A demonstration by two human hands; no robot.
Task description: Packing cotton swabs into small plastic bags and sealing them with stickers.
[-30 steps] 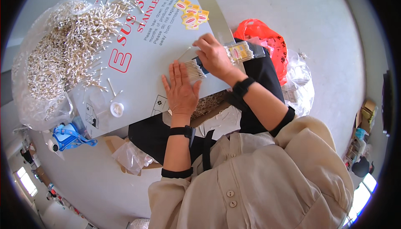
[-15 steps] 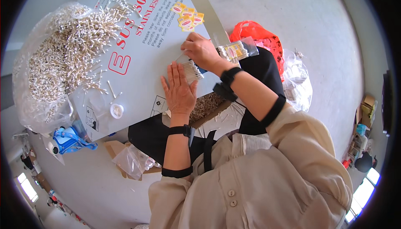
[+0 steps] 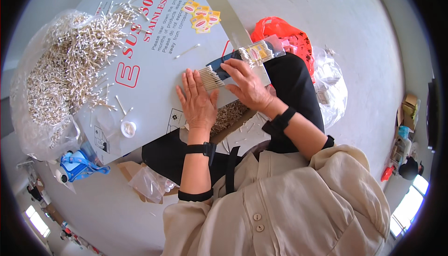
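My left hand (image 3: 198, 99) lies flat on the steel-coloured tabletop, its fingertips against a neat row of cotton swabs (image 3: 211, 77). At the other end of that row is my right hand (image 3: 252, 88), thumb and fingers apart, its fingertips near the swab heads and over a dark blue flat piece (image 3: 215, 64). Beyond my hands a single cotton swab (image 3: 187, 51) rests alone. Just right of the blue piece, a clear packet of cotton swabs (image 3: 256, 53) with a yellow label sits at the table's edge.
A big clear bag (image 3: 21, 92) spills a heap of loose cotton swabs (image 3: 70, 64) at the left. Yellow cards (image 3: 201, 18) lie at the far side. Near the front stands a small round tub (image 3: 128, 128). A red bag (image 3: 275, 27) and a clear bag (image 3: 331, 88) are at the right.
My right hand has come nearer and opened at the row's right end. A single swab now lies beyond, where none lay before. My left hand stays on the row.
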